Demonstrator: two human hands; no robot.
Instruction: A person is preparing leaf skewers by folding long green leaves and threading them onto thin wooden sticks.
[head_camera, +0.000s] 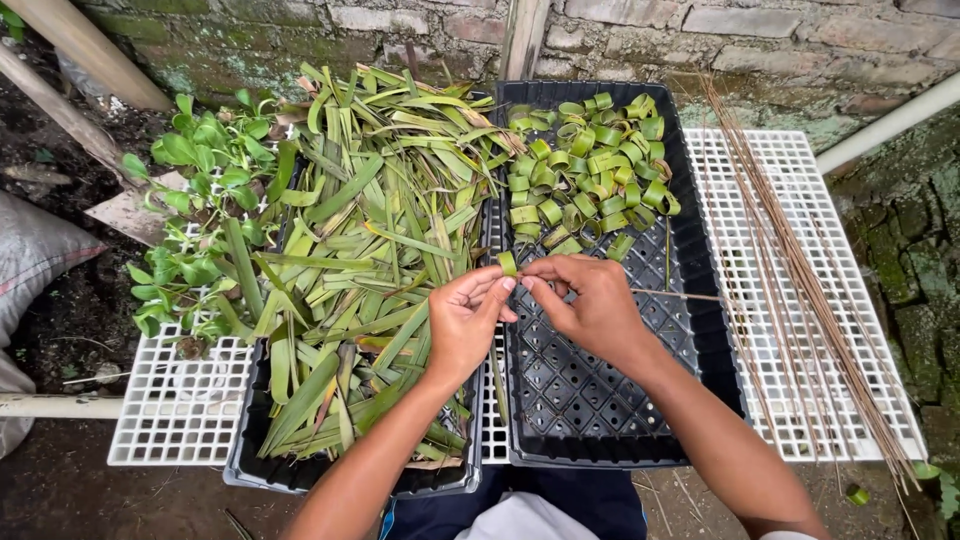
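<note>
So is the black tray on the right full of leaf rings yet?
No, partly filled. The rolled leaf rings cover only the far part of the right black tray; its near part shows bare cells.

Prob. backyard/garden work spot: mossy brick wall (400, 30), soil ground (70, 300), seedlings (200, 170), plastic grid bench (800, 200).

Two black trays (690, 250), two white grids (800, 200), two hands (465, 320)
</note>
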